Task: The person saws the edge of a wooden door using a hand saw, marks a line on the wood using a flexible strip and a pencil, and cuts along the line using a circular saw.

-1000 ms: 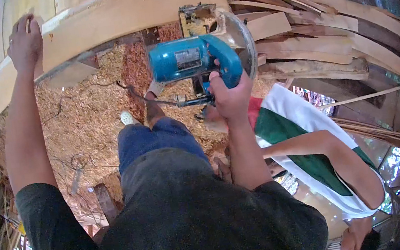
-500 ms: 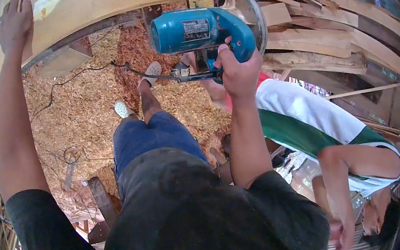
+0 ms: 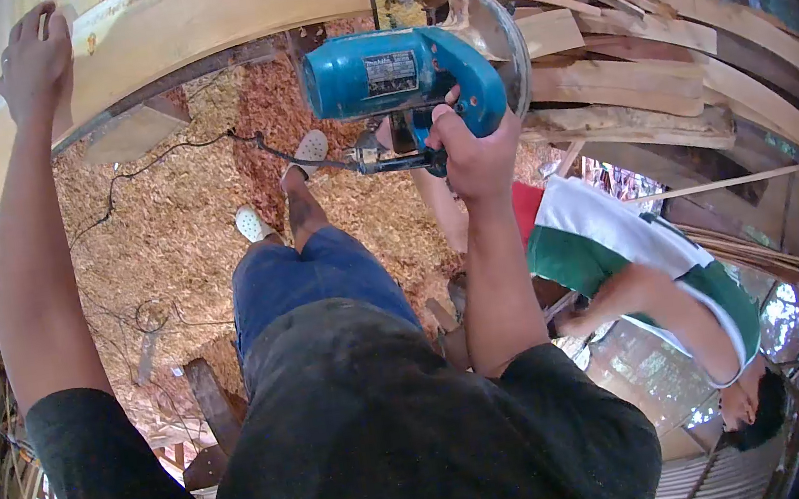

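My right hand [image 3: 479, 150] is closed round the rear handle of a teal circular saw [image 3: 364, 74]. The saw's base plate and round blade guard lie at the right end of a long pale plank [image 3: 228, 18]. A black cord trails left from the saw's handle. My left hand [image 3: 35, 65] rests on the plank's left part, its fingers bent over the wood with small gaps between some of them. The underside of the saw is hidden.
Stacked wooden offcuts [image 3: 615, 85] fill the upper right. A person in a white and green top [image 3: 618, 221] bends at my right. Sawdust [image 3: 165, 230] covers the ground round my feet, with a loose cord on it.
Compared with a second ago, the saw and my right hand appear higher and slightly right in view. The nearby person has shifted posture, the head now showing at lower right.
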Demonstrator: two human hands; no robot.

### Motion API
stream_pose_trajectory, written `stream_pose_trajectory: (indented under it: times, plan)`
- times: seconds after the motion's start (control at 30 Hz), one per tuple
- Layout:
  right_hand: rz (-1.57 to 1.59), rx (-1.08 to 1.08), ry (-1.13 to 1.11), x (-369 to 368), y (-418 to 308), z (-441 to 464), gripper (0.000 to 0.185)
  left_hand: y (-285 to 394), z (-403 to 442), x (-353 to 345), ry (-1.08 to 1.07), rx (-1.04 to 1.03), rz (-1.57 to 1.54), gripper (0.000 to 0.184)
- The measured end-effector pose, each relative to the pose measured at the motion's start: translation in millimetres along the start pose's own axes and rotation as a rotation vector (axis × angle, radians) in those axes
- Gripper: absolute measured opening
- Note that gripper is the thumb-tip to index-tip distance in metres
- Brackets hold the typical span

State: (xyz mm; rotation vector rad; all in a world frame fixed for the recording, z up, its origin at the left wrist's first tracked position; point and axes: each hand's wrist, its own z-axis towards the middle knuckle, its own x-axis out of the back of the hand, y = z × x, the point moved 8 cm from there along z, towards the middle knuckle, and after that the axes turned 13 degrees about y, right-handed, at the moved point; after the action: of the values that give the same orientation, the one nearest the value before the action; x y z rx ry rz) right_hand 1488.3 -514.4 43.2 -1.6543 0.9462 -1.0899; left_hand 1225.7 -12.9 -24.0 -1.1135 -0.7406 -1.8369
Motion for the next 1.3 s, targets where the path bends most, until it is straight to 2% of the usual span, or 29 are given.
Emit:
stream_pose_trajectory:
  times: [0.87, 1.3]
  plan:
    - [-0.040, -0.007, 0.027, -5.1, -7.5, -5.8, 0.015, -0.9, 1.0, 5.7, -0.046, 0.029, 0.006, 0.049]
    - [-0.063, 0.004, 0.036, -4.3, -6.9, 1.1, 0.014, -5.2, -1.5, 1.8, 0.007, 0.031, -0.011, 0.047]
